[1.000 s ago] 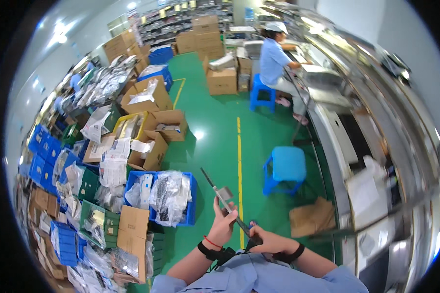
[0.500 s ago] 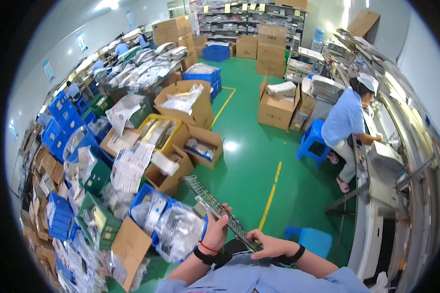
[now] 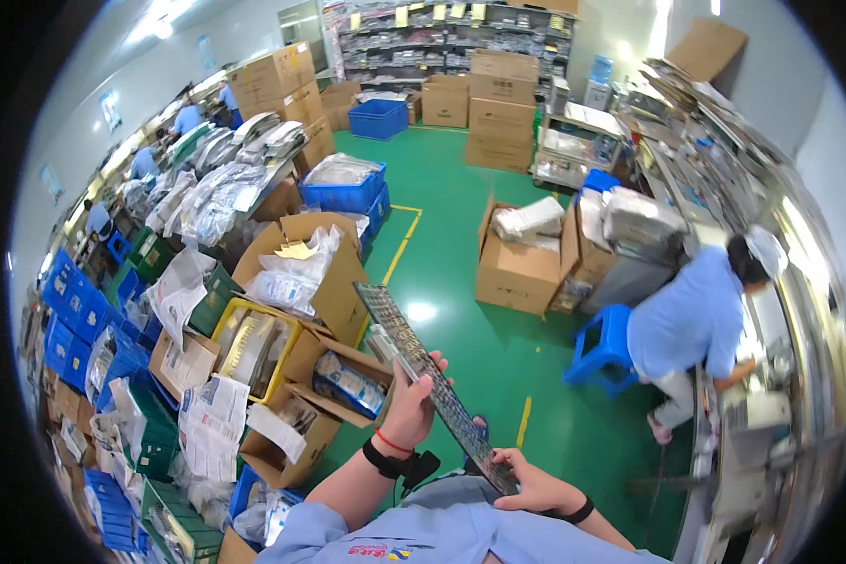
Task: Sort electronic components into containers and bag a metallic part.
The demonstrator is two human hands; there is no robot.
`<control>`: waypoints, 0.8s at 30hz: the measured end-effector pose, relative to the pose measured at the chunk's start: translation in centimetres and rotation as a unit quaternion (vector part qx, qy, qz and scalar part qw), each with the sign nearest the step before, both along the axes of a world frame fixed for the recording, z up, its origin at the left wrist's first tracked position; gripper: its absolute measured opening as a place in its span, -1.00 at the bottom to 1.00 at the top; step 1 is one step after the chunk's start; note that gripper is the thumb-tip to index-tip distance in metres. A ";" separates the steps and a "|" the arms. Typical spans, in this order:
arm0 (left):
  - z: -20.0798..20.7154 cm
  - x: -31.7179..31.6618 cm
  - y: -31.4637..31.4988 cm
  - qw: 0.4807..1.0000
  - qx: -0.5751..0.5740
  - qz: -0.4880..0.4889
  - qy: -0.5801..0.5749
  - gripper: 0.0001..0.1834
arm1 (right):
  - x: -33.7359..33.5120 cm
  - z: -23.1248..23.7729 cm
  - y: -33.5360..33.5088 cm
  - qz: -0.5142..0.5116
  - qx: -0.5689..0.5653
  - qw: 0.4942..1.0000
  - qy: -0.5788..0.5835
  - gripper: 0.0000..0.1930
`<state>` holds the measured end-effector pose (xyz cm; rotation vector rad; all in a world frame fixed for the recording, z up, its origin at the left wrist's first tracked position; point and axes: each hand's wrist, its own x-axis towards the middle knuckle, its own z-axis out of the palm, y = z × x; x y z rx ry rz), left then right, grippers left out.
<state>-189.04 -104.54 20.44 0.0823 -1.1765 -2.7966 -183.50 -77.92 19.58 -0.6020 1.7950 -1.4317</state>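
Observation:
A long, narrow, dark panel (image 3: 442, 404) with a dense pale pattern lies at a slant across my body. It may be a circuit board or a keyboard part; its exact kind is unclear. My left hand (image 3: 412, 404) grips it around the middle, with the thumb on its upper face. Beside that thumb a small pale, flat piece (image 3: 382, 346) sticks out, partly hidden by the hand and panel. My right hand (image 3: 536, 487) pinches the panel's near end between thumb and fingers.
Cardboard boxes (image 3: 522, 268), a yellow crate (image 3: 218, 331) and blue bins (image 3: 378, 119) flank the green floor (image 3: 432, 244). On the right, a co-worker (image 3: 691, 315) leans over a bench beside a blue stool (image 3: 600, 362). Stocked shelves (image 3: 385, 39) line the back.
My view has moved forward, bringing the boxes and the co-worker closer. The co-worker bends further over the bench. The panel shows more of its upper face, still in both hands.

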 end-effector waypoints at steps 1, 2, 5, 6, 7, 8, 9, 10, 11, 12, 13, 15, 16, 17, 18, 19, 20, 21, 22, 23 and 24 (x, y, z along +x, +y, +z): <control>0.2 -4.3 -1.4 1.000 0.004 0.020 -0.003 -0.38 | -5.1 0.4 -1.2 0.017 0.000 1.000 0.010 -0.18; 0.1 -8.2 -2.8 0.998 -0.004 0.056 -0.009 -0.37 | -10.2 0.7 -2.2 0.044 0.008 0.999 0.008 -0.17; 0.8 -18.1 -9.0 0.995 0.019 0.097 0.003 -0.33 | -24.8 1.9 -7.7 0.125 0.008 0.992 0.023 -0.15; 1.5 -21.0 -11.4 0.993 -0.001 0.120 -0.005 -0.26 | -29.2 2.1 -9.9 0.150 0.011 0.988 0.037 -0.15; 2.0 -23.7 -13.6 0.991 0.003 0.131 0.012 -0.22 | -33.8 2.2 -11.8 0.175 0.018 0.983 0.052 -0.15; 2.0 -26.9 -16.0 0.987 -0.023 0.160 0.018 -0.19 | -38.5 2.8 -14.2 0.207 0.035 0.977 0.042 -0.15; 1.5 -30.3 -18.5 0.980 -0.049 0.190 0.024 -0.16 | -43.3 3.4 -16.8 0.239 0.051 0.969 0.032 -0.15; 0.9 -33.6 -20.6 0.976 -0.052 0.208 0.032 -0.13 | -47.8 3.5 -19.1 0.268 0.067 0.961 0.022 -0.15; 0.1 -37.2 -22.4 0.975 -0.030 0.218 0.024 -0.15 | -52.2 2.9 -21.1 0.283 0.052 0.957 0.036 -0.16; -0.3 -40.8 -24.5 0.974 -0.011 0.224 0.018 -0.17 | -56.3 2.3 -23.2 0.294 0.033 0.954 0.051 -0.18; -0.8 -44.6 -26.5 0.974 0.007 0.226 0.012 -0.18 | -60.3 1.7 -25.2 0.301 0.013 0.951 0.065 -0.19; -2.3 -54.0 -31.1 0.975 0.041 0.219 -0.005 -0.27 | -68.9 1.4 -28.5 0.297 0.038 0.954 0.009 -0.19; -2.1 -58.9 -33.1 0.977 0.061 0.202 -0.024 -0.29 | -73.3 1.7 -30.2 0.292 0.052 0.955 -0.017 -0.18; -1.7 -63.8 -35.0 0.979 0.081 0.183 -0.043 -0.32 | -77.3 2.2 -32.0 0.276 0.048 0.960 -0.015 -0.17; -0.9 -69.5 -36.0 0.979 0.069 0.189 -0.039 -0.32 | -81.1 3.0 -33.2 0.255 0.053 0.965 -0.016 -0.15; -0.4 -74.6 -37.0 0.984 0.039 0.170 -0.039 -0.33 | -84.7 3.4 -34.4 0.238 0.052 0.969 -0.024 -0.14; 0.1 -80.0 -37.8 0.988 0.008 0.149 -0.039 -0.32 | -88.6 3.7 -35.3 0.217 0.053 0.975 -0.010 -0.12; 1.1 -85.2 -38.4 0.991 0.000 0.129 -0.028 -0.31 | -92.4 3.8 -36.0 0.188 0.037 0.981 -0.015 -0.11; 1.9 -90.3 -39.1 0.994 -0.010 0.110 -0.018 -0.29 | -96.2 3.3 -36.7 0.159 0.019 0.987 -0.017 -0.11; 2.9 -95.3 -39.8 0.995 -0.019 0.095 -0.007 -0.28 | -100.1 3.1 -37.5 0.131 0.000 0.991 -0.020 -0.10; 3.5 -100.3 -40.4 0.996 -0.019 0.082 0.009 -0.24 | -104.0 3.7 -38.3 0.096 0.012 0.993 -0.060 -0.08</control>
